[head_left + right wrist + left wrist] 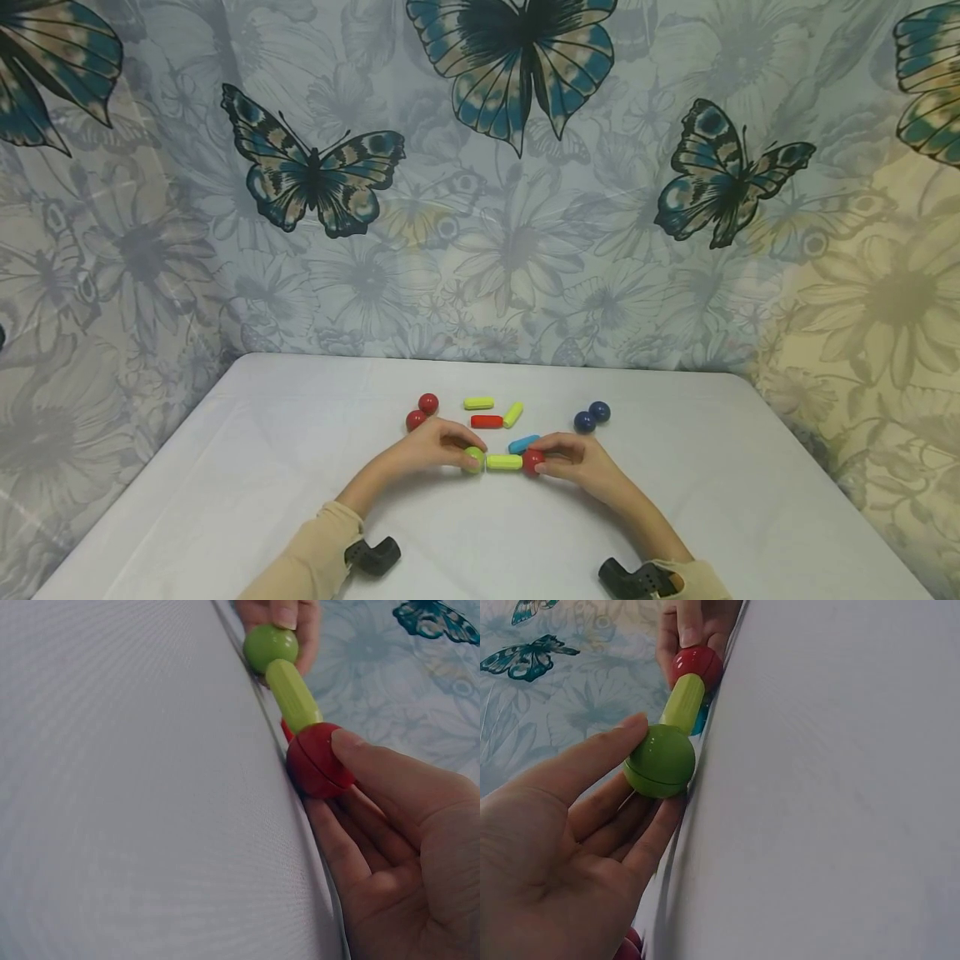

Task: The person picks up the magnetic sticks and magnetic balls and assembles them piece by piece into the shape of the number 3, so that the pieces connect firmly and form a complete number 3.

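Observation:
Between thumb and fingers my left hand (431, 444) pinches a green ball (660, 761). Opposite it, my right hand (587, 467) pinches a red ball (321, 760). A yellow-green rod (503, 462) lies in line between the two balls, one end at each, close over the table. Just behind this rod, near the right fingertips, is a blue rod (522, 445). Two more red balls (428, 404) sit beyond the left hand, partly covered by it.
Farther back on the white table (225, 500) lie a red rod (487, 422) and two yellow-green rods (478, 403). Two dark blue balls (585, 422) rest behind the right hand. A butterfly-patterned cloth (517, 250) hangs along the table's far edge.

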### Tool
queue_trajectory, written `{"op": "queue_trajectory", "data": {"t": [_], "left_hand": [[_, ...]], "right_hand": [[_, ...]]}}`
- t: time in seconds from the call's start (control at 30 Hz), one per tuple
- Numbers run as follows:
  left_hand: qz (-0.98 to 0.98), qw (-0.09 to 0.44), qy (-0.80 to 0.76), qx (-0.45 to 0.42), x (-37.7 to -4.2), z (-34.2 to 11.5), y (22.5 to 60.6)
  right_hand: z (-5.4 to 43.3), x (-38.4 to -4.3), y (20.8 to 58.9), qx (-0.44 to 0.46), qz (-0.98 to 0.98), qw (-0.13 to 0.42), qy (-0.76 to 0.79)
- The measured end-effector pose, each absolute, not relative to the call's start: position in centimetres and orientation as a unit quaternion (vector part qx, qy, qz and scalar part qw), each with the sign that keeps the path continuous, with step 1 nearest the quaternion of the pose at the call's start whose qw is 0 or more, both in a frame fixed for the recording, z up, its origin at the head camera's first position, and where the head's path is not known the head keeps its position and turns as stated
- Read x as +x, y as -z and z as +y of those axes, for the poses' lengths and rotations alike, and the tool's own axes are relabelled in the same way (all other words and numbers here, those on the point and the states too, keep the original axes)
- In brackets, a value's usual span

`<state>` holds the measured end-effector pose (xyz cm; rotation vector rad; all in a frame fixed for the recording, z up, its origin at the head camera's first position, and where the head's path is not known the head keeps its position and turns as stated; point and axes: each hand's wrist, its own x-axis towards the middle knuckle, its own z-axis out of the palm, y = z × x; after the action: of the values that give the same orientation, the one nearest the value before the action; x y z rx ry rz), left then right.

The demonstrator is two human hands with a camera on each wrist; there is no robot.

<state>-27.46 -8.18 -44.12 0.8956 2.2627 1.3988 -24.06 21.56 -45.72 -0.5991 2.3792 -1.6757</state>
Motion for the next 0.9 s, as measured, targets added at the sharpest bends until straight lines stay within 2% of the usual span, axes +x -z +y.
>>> {"op": "queue_trajectory", "data": {"t": [0.9], "left_hand": [[0.781, 0.187, -0.514, 0.302, -27.29, -7.89, 44.40]], "right_hand": [[21.77, -24.04, 45.89, -0.216, 0.788, 0.086, 0.570]]}}
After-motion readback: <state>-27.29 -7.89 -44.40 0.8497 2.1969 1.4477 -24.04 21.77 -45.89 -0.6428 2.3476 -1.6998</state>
